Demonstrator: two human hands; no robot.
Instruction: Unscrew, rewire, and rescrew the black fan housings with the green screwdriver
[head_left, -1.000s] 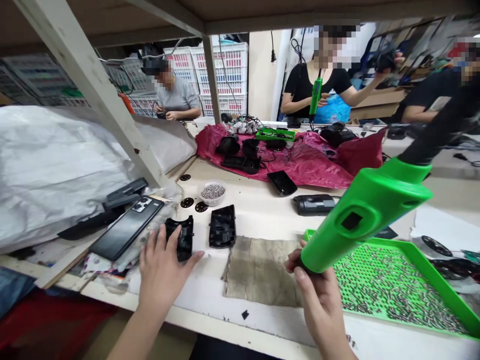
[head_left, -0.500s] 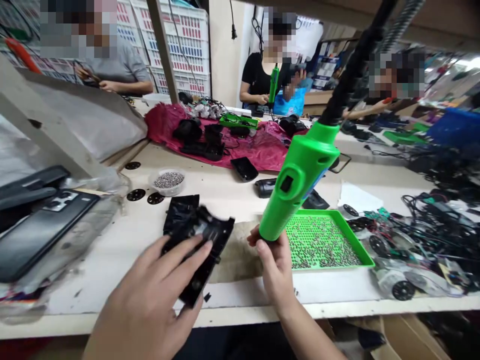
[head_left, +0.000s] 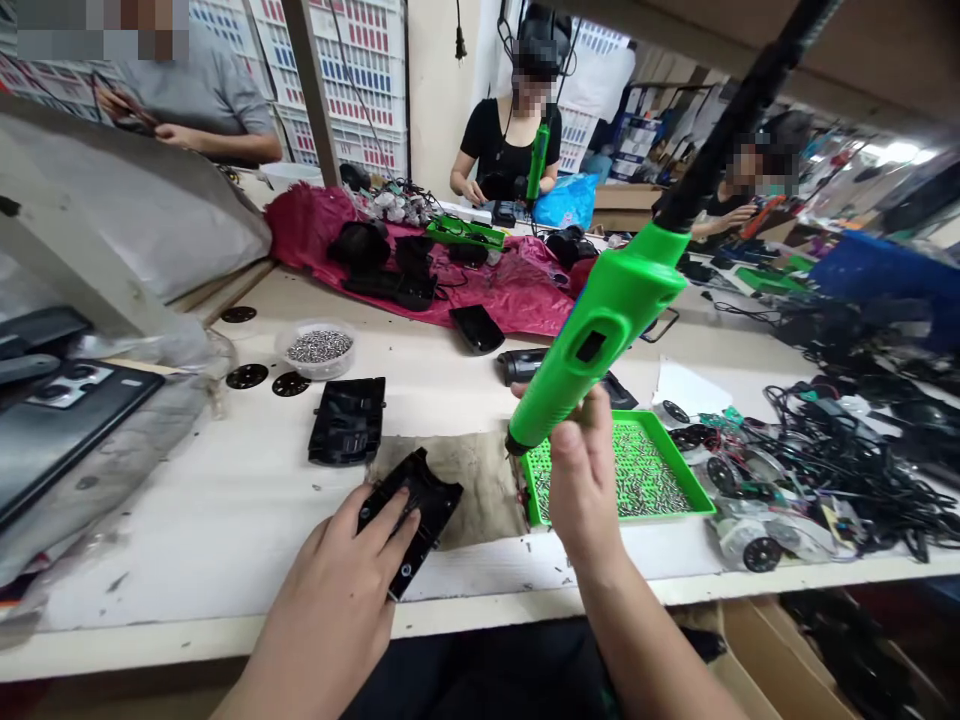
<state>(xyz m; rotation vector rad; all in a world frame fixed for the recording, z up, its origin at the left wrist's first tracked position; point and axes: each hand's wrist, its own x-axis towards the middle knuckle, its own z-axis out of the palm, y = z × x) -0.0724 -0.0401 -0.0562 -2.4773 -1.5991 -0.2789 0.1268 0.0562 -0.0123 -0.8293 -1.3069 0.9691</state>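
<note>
My left hand (head_left: 341, 575) holds a black plastic housing half (head_left: 431, 510) at the table's front, its fingers lying across the hollow inside. The housing rests over the edge of a worn brown cloth (head_left: 480, 490); my thumb is hidden. My right hand (head_left: 589, 480) is closed around the lower body of a green electric screwdriver (head_left: 577, 345), which hangs from a black cable. The screwdriver leans, its tip pointing down and left, up and to the right of the housing and apart from it. Another black housing half (head_left: 349, 420) lies to the left, behind the cloth.
A green tray (head_left: 652, 475) of screws sits behind my right hand. A clear tub (head_left: 319, 350) of screws stands at the left near black discs (head_left: 247, 376). Wires and parts (head_left: 787, 480) pile up at the right. People work across the table beyond pink sheeting (head_left: 502, 300).
The housing half has come down onto the cloth with my left hand. The screwdriver has tilted further, its tip now to the left of my right hand, which has a fuller hold.
</note>
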